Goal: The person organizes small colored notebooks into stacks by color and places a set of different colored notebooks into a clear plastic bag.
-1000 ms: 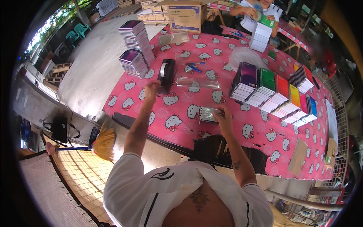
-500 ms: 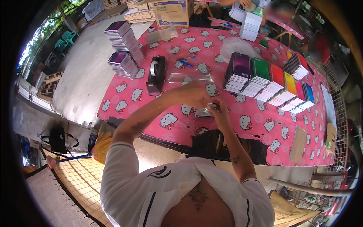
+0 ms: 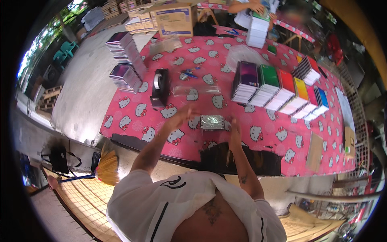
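Note:
A small pack wrapped in clear film point(image 3: 212, 122) lies on the pink tablecloth with white cat faces point(image 3: 133, 117), close to the near edge. My left hand point(image 3: 183, 115) hovers just left of the pack with its fingers apart; it is blurred. My right hand point(image 3: 235, 128) rests at the pack's right edge and pinches it. A black tape dispenser point(image 3: 160, 86) stands beyond my left hand. An empty clear plastic sleeve point(image 3: 196, 89) lies flat behind the pack.
A row of coloured spiral notebooks point(image 3: 278, 88) leans at the right. Two stacks of purple-covered books point(image 3: 125, 60) stand at the left edge. A cardboard box point(image 3: 174, 20) sits at the far end, where another person's hands point(image 3: 254, 7) rest over a white stack point(image 3: 258, 31). A broom point(image 3: 107, 169) lies below.
My left hand came back from the tape dispenser to the pack's left side. The pack went from being held up in my right hand to lying on the cloth.

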Available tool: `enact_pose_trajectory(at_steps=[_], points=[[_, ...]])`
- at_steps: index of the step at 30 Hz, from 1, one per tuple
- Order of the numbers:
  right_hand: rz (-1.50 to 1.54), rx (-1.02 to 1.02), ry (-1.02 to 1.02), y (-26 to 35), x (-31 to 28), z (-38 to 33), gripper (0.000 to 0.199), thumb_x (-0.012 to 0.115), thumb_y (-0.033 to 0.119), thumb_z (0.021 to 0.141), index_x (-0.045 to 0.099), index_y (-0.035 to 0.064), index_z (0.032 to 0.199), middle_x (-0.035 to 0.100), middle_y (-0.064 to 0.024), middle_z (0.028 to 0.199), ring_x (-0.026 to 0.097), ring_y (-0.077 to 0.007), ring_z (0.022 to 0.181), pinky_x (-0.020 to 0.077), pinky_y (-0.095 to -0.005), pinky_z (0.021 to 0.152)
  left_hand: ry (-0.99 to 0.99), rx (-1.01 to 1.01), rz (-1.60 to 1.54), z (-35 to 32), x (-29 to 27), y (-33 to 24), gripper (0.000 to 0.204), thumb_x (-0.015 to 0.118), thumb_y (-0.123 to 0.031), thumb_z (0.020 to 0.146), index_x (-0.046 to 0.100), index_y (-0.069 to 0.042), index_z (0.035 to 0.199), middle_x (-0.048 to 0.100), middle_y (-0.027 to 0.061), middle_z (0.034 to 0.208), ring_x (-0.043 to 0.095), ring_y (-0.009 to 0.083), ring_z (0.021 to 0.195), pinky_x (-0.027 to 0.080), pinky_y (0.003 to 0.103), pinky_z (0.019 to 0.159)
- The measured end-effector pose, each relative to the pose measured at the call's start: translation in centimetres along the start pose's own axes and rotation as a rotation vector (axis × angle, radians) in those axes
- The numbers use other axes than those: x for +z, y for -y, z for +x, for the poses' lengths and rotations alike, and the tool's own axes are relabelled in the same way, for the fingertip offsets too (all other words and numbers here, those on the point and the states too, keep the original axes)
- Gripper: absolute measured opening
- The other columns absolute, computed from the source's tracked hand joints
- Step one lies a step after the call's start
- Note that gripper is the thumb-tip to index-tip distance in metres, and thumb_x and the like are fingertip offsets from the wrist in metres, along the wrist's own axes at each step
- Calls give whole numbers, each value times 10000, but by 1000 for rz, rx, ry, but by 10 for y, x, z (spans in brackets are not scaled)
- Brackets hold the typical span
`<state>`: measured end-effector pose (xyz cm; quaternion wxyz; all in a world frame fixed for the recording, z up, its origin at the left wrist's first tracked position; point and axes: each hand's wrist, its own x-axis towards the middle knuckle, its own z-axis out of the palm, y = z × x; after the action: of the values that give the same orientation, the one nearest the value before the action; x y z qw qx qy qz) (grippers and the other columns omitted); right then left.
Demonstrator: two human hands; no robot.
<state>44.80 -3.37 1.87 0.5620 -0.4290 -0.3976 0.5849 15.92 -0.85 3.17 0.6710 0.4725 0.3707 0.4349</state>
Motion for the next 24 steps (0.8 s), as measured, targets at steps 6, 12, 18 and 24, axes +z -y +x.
enact_pose_trajectory(at_steps=[6,12,18,24], points=[[-635,-301,-112,-41,-13,0,307,550,200,1017,579,27,1269,578,-128,1222,561,-265,1162,430,-356,1000,-220,324,991,-50,85,-3,709,840,-192,750,507,-36,1356,537,138,1314,592,304,1174,498,423,970],[-861,-421,21,-30,-1,-17,224,628,77,921,632,39,1142,582,-143,1158,593,-311,1079,485,-384,920,-873,633,534,-103,-74,-130,502,730,-126,879,504,29,1300,655,145,1063,685,202,847,566,318,692],[-1011,-483,-25,-30,8,-19,178,664,52,863,673,57,1041,599,-136,1156,607,-328,1035,507,-400,864,-1516,181,467,-60,-258,-211,692,713,-528,866,630,124,1085,704,208,863,723,250,737,607,328,587],[-968,-504,-83,-26,-4,-23,170,674,59,853,690,73,1022,631,-136,1082,621,-336,1003,506,-398,864,-1424,260,270,-5,-308,-184,726,554,-632,932,707,73,849,707,189,762,718,290,710,567,419,625]])
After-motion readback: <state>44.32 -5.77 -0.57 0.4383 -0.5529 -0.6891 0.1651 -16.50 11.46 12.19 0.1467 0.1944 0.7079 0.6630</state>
